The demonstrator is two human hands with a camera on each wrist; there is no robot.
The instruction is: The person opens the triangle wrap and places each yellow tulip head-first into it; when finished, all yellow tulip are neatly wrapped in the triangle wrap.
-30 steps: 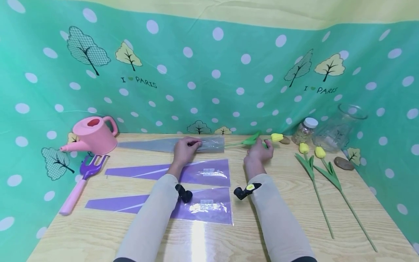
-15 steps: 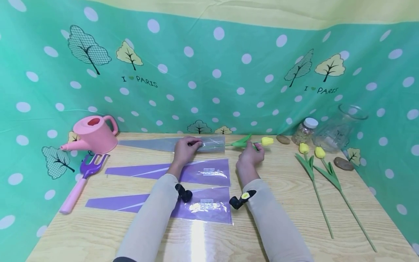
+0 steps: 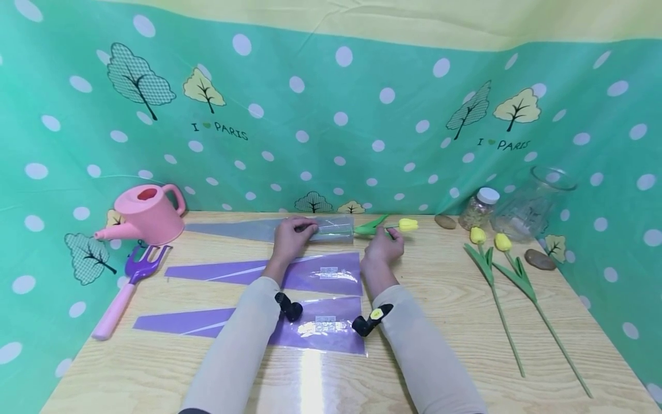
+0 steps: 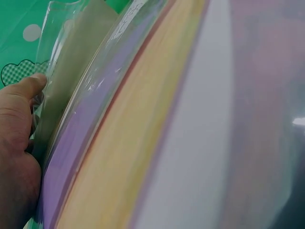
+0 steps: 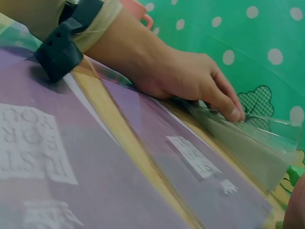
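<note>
Toward the back of the table lies a grey, clear-mouthed flower wrapping sleeve point(image 3: 233, 229). My left hand point(image 3: 291, 244) pinches its upper layer between thumb and fingers, and the right wrist view shows that edge of the sleeve point(image 5: 252, 148) lifted. My right hand point(image 3: 383, 253) holds a yellow tulip point(image 3: 408, 225) just below its bloom. The tulip's stem runs left into the sleeve, and its green leaves point(image 3: 368, 227) are right at the mouth. Only a sliver of my right hand point(image 5: 296, 210) shows in the right wrist view.
Two purple sleeves point(image 3: 331, 282) lie in front of the grey one. At left are a pink watering can point(image 3: 155, 215) and a purple hand fork point(image 3: 129, 282). Two more tulips point(image 3: 491, 282), a lidded jar point(image 3: 478, 210), a glass vase point(image 3: 527, 207) and stones point(image 3: 540, 259) are at right.
My right hand has moved left with the tulip, sliding its stem deeper into the grey sleeve, so the leaves now reach the mouth. My left hand has stayed in place.
</note>
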